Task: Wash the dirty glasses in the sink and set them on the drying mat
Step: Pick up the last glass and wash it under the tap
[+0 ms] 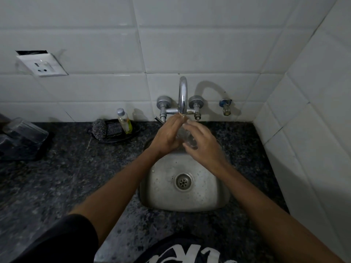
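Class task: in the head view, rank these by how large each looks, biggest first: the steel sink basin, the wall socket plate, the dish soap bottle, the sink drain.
1. Steel sink basin
2. Wall socket plate
3. Dish soap bottle and sink drain: these look alike in area, so I leave them unranked.
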